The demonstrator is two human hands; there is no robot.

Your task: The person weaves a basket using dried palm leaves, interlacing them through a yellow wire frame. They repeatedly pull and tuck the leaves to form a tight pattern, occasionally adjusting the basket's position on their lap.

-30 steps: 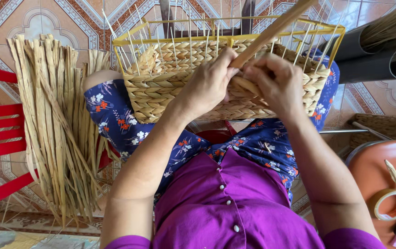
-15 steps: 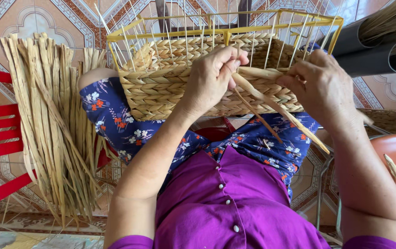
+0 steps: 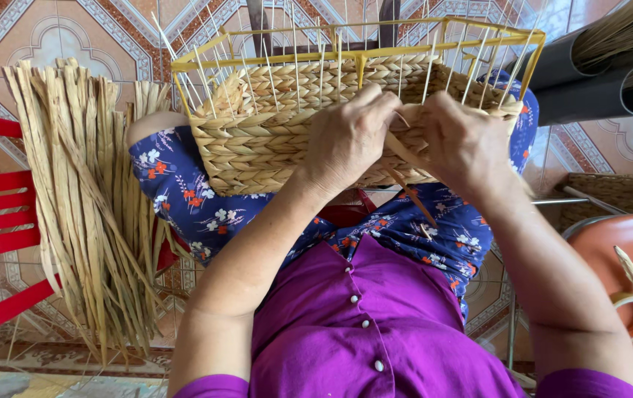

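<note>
holding the half-woven basket [image 3: 272, 140] on my lap, w/ both hands up against its near wall. my left hand [image 3: 350, 136] is curled tight, pressing on the woven side & pinching the end of a flat straw strand [image 3: 405, 177]. my right hand [image 3: 464, 144] is curled too, gripping the same strand right beside it, so the two hands nearly touch. the loose tail of the strand hangs down over my blue flower pants [image 3: 191, 199].

what could go bad, i think: the strand looks dry & thin, so if i pull too hard it may snap or split. if my left hand lets go early, the last row could slip loose & leave a gap. the white wire ribs [image 3: 272, 66] stick up past the yellow frame [image 3: 346, 44] & are pointy, so they could poke my fingers or bend if i push wrong. the basket only rests on my knees, so it could tip fwd off my lap.

the pile of straw [image 3: 88, 206] lies at my left, over the red chair [image 3: 0, 236], well apart from my hands.
</note>
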